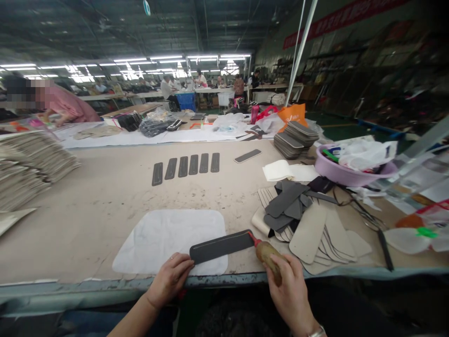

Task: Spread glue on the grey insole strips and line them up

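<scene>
My right hand [289, 285] is wrapped around a squeeze bottle [268, 256] with a red nozzle, likely of glue. The nozzle tip touches the right end of a long dark grey strip [220, 247] with rounded corners. A thin pale line runs along the strip's upper edge. At the strip's left end, my left hand [171, 276] pinches the corner between thumb and fingers. Beneath the strip lies a white sheet [168, 234] on the brown-covered table. Farther back, several small dark pieces [189, 166] stand in a row, each with a pale line on it.
To the right lie loose dark pieces [286, 201], beige panels [310, 231], scissors [372, 220] and a purple basin [336, 171]. A stack of dark pieces [294, 140] stands behind. Layered beige sheets [31, 164] rise at left. A person in pink [70, 103] leans over the table.
</scene>
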### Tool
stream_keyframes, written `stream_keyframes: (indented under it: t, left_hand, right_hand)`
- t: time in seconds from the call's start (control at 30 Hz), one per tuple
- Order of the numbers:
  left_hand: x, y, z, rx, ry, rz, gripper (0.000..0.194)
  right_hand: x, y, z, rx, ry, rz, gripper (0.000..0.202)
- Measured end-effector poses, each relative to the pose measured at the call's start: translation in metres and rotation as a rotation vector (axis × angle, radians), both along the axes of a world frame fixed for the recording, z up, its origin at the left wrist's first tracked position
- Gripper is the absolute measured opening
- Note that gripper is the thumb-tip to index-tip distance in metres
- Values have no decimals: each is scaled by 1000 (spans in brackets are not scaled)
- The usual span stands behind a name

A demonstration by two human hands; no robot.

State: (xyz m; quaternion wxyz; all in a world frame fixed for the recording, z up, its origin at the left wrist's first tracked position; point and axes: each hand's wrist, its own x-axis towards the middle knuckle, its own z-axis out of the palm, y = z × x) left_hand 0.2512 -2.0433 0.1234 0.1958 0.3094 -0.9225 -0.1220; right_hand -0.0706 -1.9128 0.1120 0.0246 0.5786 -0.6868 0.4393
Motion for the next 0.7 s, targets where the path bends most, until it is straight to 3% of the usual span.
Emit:
stream_keyframes:
  t: [0.1, 0.37, 0.53, 0.7]
  left_hand:
    - [2, 2, -3, 40, -16, 8, 21]
    - [0, 5, -2, 61, 15, 30, 21]
    - [-1, 5, -5, 59, 22, 34, 20]
    - [1, 4, -6, 69, 1, 39, 19]
  right_hand:
    - [17, -4, 10, -27, -65, 60, 31]
    - [79, -25, 16, 30, -242, 504, 40]
    - [92, -32, 12, 15, -237, 546, 39]
    - [92, -17, 11, 64, -252, 574, 40]
